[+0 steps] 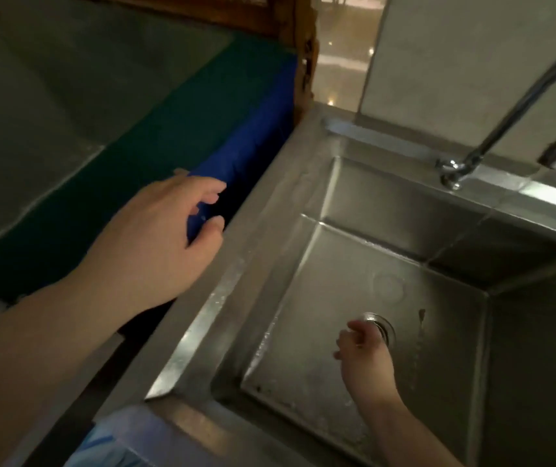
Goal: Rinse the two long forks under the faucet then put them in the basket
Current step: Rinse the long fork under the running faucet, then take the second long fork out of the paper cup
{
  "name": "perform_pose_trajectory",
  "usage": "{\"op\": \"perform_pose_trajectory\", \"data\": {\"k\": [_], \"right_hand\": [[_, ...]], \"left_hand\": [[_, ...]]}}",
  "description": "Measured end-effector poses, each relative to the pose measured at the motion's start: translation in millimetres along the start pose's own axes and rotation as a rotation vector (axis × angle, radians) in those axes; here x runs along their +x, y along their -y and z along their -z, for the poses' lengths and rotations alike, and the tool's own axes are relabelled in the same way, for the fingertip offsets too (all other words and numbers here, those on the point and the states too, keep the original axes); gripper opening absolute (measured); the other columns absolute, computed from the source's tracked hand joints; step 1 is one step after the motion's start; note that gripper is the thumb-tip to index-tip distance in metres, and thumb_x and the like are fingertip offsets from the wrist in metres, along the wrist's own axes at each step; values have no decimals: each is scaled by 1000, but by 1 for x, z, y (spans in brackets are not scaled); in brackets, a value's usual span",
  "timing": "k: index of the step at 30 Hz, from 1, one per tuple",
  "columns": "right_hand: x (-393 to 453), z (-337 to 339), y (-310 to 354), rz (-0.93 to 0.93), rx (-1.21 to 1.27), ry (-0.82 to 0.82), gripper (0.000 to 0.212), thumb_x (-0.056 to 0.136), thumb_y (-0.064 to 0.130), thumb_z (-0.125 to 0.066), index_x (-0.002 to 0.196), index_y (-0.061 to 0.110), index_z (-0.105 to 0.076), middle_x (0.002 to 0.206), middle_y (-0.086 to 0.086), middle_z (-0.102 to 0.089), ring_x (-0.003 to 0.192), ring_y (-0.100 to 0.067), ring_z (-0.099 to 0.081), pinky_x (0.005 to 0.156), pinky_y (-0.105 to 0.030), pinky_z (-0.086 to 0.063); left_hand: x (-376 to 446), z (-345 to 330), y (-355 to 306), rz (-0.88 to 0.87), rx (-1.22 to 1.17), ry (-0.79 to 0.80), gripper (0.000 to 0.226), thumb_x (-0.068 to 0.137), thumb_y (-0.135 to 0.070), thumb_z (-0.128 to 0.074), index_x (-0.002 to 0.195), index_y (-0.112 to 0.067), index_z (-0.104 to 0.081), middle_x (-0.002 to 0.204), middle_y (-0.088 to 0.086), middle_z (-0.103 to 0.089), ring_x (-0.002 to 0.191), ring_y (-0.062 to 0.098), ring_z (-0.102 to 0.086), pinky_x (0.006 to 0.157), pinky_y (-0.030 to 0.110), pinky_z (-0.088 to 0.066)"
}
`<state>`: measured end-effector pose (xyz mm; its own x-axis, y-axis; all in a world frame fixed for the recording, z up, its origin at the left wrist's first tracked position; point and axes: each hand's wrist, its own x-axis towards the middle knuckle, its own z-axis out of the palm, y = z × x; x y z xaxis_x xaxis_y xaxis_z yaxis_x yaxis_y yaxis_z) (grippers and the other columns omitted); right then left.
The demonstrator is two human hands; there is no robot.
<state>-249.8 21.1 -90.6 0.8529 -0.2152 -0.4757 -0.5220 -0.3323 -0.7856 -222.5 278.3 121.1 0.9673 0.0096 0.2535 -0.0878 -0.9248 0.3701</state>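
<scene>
**Two bare hands at a steel sink, one fork lying in the basin**

One stainless steel sink (337, 197) fills the right half of the view and serves as the landmark here. Its basin floor is wet, with droplets along the near left edge. Left of the sink, beyond its broad flat rim, sits a blue and green basket (236, 136), a long dark shape running away from the camera; its inside is too dim to make out. Behind the sink's far right corner rises the faucet (519, 106), a curved chrome pipe whose spout ends above the basin's right side. A thin stream of water (452, 244) slants down from the spout toward the back wall of the basin.

The left hand (155, 244) hovers over the sink's left rim, next to the near end of the basket. Its grip is loose, fingers apart and curled, thumb separate, and nothing shows between them. The right hand (364, 358) is down inside the basin, just in front of the round drain (382, 326), with its fingertips close to the drain's edge. Its fingers are bent and slightly spread; I cannot tell whether the grip is closed on anything, since the palm side is hidden.

One long fork (417, 348) lies on the basin floor, right of the drain and just beside the right hand, apart from it. It looks thin and blurred.
</scene>
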Motion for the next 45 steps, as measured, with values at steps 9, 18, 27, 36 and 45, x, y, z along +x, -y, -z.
{"op": "perform_pose_trajectory", "data": {"k": [9, 18, 27, 36, 45], "right_hand": [[-112, -123, 136, 434, 59, 257, 16, 91, 23, -62, 86, 36, -69, 68, 11, -71, 61, -4, -66, 58, -15, -49], [-172, -249, 237, 439, 39, 514, 23, 92, 24, -64, 115, 18, -65, 79, 4, -71, 75, -12, -72, 71, -31, -60], [-172, -319, 256, 362, 33, 488, 16, 93, 23, -64, 79, 15, -68, 73, -7, -71, 68, -18, -74, 72, -39, -63], [-171, -318, 250, 370, 93, 464, 19, 96, 20, -60, 81, 13, -70, 68, -2, -73, 68, -15, -75, 62, -23, -61], [-172, -307, 244, 372, 112, 457, 18, 97, 19, -58, 87, 9, -70, 76, -7, -75, 71, -15, -76, 62, -20, -60]], "left_hand": [[-94, 132, 138, 175, -8, -371, 32, 84, -37, -52, 116, -36, -54, 106, -3, -56, 76, 5, -52, 69, 29, -48], [-181, 114, 261, 569, -81, -192, 41, 84, -31, -59, 124, -20, -55, 95, -12, -52, 80, 9, -51, 66, 23, -40], [-194, 85, 297, 471, -71, 192, 70, 54, -72, -59, 113, -33, -57, 109, -14, -56, 92, 2, -55, 75, 20, -44], [-191, 86, 303, 398, -235, 184, 53, 54, -66, -70, 103, -57, -49, 95, -27, -50, 90, -16, -47, 60, 6, -33], [-193, 82, 305, 418, -251, 182, 59, 52, -68, -65, 105, -47, -51, 94, -27, -49, 87, -11, -49, 61, 8, -32]]}}
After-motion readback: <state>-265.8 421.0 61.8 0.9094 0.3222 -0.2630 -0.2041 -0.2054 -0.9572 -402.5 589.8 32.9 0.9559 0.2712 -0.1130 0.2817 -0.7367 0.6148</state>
